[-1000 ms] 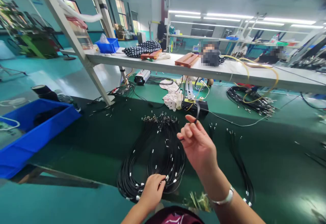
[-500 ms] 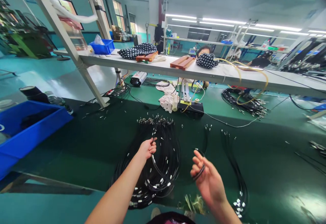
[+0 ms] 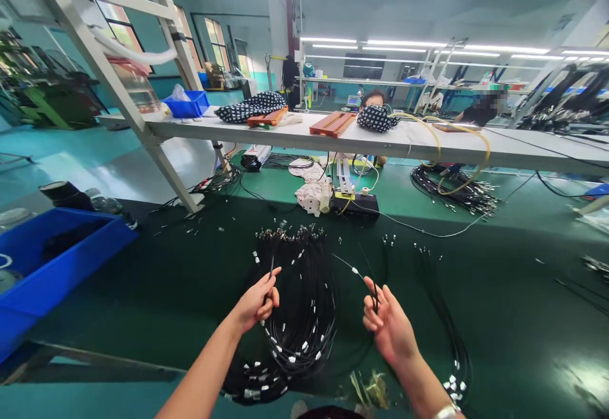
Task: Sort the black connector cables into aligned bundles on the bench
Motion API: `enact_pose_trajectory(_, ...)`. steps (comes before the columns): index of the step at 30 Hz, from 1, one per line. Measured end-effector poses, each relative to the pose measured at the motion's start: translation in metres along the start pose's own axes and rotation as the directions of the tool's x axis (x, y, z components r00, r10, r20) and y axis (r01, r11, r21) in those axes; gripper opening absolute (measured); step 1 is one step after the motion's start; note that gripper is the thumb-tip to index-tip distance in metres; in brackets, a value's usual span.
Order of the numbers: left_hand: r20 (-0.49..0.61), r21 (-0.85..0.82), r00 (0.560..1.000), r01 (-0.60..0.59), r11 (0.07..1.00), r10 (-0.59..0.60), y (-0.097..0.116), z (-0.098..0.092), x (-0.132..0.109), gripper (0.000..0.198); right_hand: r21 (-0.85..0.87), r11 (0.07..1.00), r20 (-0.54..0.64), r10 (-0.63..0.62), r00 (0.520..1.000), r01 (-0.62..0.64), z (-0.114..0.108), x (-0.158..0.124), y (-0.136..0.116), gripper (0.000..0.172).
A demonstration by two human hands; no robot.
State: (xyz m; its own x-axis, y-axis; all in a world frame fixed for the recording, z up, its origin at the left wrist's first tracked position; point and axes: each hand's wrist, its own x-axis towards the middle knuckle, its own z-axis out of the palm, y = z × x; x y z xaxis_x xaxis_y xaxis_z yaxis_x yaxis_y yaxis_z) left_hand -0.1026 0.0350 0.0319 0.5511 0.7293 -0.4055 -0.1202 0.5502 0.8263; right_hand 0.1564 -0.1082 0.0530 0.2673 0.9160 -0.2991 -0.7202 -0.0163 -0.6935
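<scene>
Left hand (image 3: pixel 258 303): grasping, thumb and fingers pinched on a black strand (image 3: pixel 272 264) that rises past the fingertips, over the left side of the large cable coil (image 3: pixel 323 292)
Right hand (image 3: pixel 387 325): grasping, fingers curled round a black cable (image 3: pixel 375 297), well apart from the left hand
Pale tip: a thin light end (image 3: pixel 341 260) with a white tag (image 3: pixel 354 271) reaches from the right fingertips toward the coil
Cables on the bench: the coil lies on the dark green mat (image 3: pixel 157 279) before the person, metal ends bunched at its far side; a narrow bundle (image 3: pixel 442 308) lies to the right of the right hand
Handling the strand: a light pinch and a smooth draw along the coil's curve would probably avoid snagging its neighbours
Handling the cable: best gripped clear of the tag and the fine tip, without a sharp bend
Hard to make out: whether both hands hold one length; whether the pale tip belongs to the cable; the strand's lower run, behind the fingers
Cut off: the blue bin (image 3: pixel 102 239), at the left edge
</scene>
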Motion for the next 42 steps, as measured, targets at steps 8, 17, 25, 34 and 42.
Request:
enact_pose_trajectory(8, 0.126, 0.052, 0.958, -0.265, 0.963, 0.257, 0.038, 0.021, -0.029, 0.045, -0.117, 0.988, 0.153, -0.084, 0.985, 0.102, 0.006, -0.006, -0.018, 0.040)
enact_pose_trajectory(17, -0.250, 0.184, 0.960, -0.083, 0.979, 0.128, 0.011, -0.002, -0.002, 0.067, -0.253, 0.949, 0.028, 0.203, 0.979, -0.189, -0.024, -0.006, 0.005, 0.040)
enact_pose_trajectory(25, -0.229, 0.146, 0.945, -0.202, 0.968, 0.232, 0.021, -0.014, -0.008, 0.063, -0.148, 0.979, 0.050, 0.148, 0.988, -0.139, -0.035, -0.020, 0.005, 0.043)
enact_pose_trajectory(34, -0.064, 0.049, 0.916, -0.393, 0.918, 0.395, 0.069, 0.031, -0.034, 0.039, -0.140, 0.983, 0.188, -0.093, 0.978, 0.120, -0.010, -0.016, -0.013, 0.042)
enact_pose_trajectory(42, -0.069, 0.086, 0.795, -0.597, 0.798, 0.603, 0.122, 0.082, -0.054, 0.037, -0.423, 0.735, 0.139, -0.526, 0.839, 0.530, -0.001, -0.014, -0.062, 0.035)
